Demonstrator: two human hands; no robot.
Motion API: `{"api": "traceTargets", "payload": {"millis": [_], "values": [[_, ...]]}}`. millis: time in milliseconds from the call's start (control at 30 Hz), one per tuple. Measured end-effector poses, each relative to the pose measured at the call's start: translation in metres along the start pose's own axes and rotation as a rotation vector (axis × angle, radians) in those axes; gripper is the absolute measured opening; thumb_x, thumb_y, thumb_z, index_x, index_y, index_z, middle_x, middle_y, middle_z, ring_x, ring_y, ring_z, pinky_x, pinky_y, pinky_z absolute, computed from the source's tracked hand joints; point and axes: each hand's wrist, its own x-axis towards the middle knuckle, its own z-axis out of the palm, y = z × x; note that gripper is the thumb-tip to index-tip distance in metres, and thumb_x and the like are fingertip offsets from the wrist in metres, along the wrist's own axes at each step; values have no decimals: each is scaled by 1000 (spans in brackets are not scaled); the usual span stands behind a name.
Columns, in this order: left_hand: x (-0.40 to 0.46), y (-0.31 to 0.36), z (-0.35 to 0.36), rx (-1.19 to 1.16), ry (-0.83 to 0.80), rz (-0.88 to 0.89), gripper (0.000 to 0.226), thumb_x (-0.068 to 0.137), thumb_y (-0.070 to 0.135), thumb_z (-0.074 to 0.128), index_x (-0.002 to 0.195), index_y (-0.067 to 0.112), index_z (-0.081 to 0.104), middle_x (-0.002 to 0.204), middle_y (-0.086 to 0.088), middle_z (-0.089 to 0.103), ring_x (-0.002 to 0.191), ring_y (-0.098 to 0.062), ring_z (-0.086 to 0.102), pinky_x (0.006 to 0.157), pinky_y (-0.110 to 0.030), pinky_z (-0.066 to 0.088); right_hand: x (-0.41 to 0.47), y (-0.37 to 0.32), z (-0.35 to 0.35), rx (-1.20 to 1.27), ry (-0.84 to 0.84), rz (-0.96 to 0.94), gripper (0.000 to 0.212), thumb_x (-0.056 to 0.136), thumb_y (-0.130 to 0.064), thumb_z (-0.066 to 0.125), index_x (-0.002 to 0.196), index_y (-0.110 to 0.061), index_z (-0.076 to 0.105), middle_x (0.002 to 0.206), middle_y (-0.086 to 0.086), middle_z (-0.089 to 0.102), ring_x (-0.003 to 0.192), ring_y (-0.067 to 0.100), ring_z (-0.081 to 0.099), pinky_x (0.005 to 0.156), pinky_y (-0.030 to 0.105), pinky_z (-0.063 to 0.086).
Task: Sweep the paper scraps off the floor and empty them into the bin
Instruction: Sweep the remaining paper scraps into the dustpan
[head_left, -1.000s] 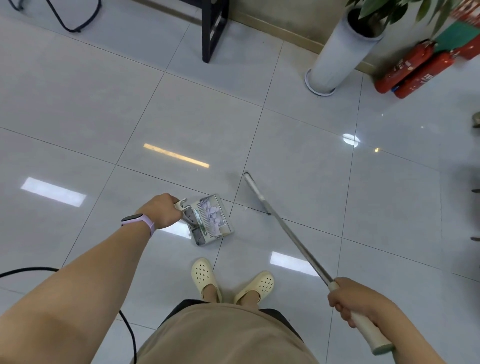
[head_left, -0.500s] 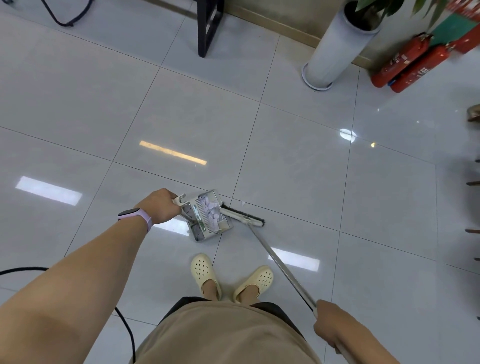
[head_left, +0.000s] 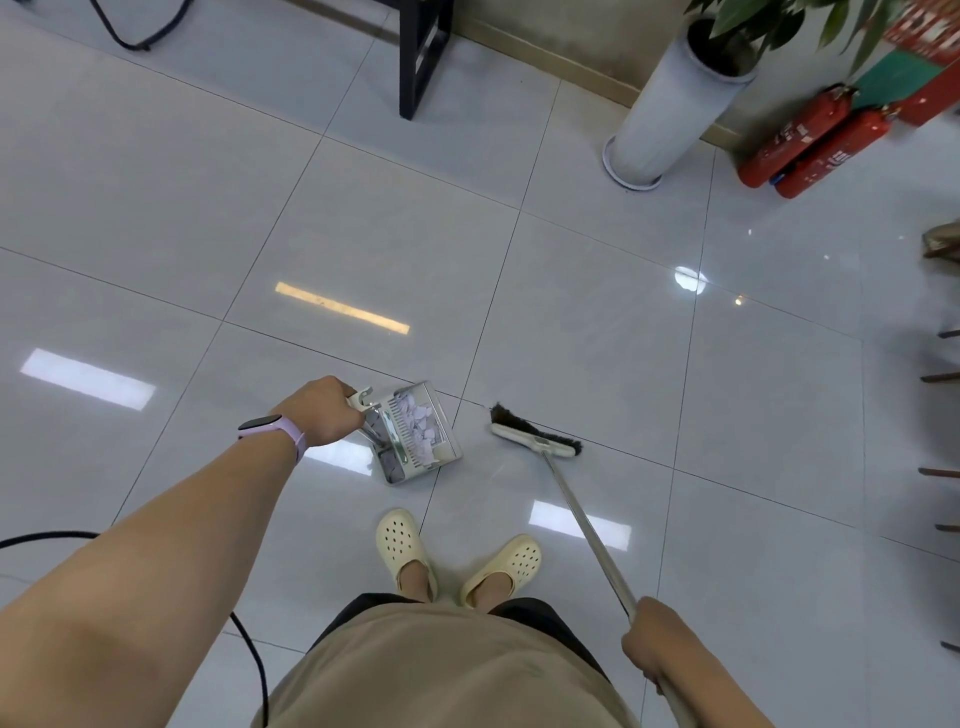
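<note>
A metal dustpan (head_left: 415, 470) sits on the tiled floor in front of my feet, with white paper scraps (head_left: 418, 423) piled inside it. My left hand (head_left: 319, 410) grips the dustpan's handle at its left side. A broom with a dark bristle head (head_left: 537, 434) rests on the floor to the right of the pan, a short gap away. Its long metal pole runs down to my right hand (head_left: 654, 649), which grips the pole near its upper end. No bin is in view.
A tall white plant pot (head_left: 670, 109) stands at the back right, with two red fire extinguishers (head_left: 810, 145) lying beside it. A black furniture leg (head_left: 415, 57) stands at the back centre. A black cable (head_left: 249, 654) curls across the floor at lower left. Chair legs line the right edge.
The broom head swung down against the dustpan's mouth, then drew back to the right, away from the pan. My right hand pulled lower. The dustpan and left hand stayed put.
</note>
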Motion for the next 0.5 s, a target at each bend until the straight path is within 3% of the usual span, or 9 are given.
{"api": "traceTargets", "payload": {"millis": [233, 500], "values": [[0, 2, -2, 11, 2, 4, 17, 85, 19, 65, 83, 3, 70, 67, -10, 57, 62, -28, 48, 60, -31, 38, 2, 10, 15, 92, 3, -15, 23, 87, -3, 40, 109, -9, 46, 99, 12, 52, 63, 22, 57, 43, 25, 49], [0, 6, 1, 12, 14, -5, 18, 84, 20, 67, 86, 3, 71, 68, -11, 59, 62, -28, 49, 60, -32, 39, -4, -27, 7, 244, -51, -185, 32, 87, -7, 48, 118, -13, 43, 94, 11, 54, 59, 19, 55, 46, 24, 48]]}}
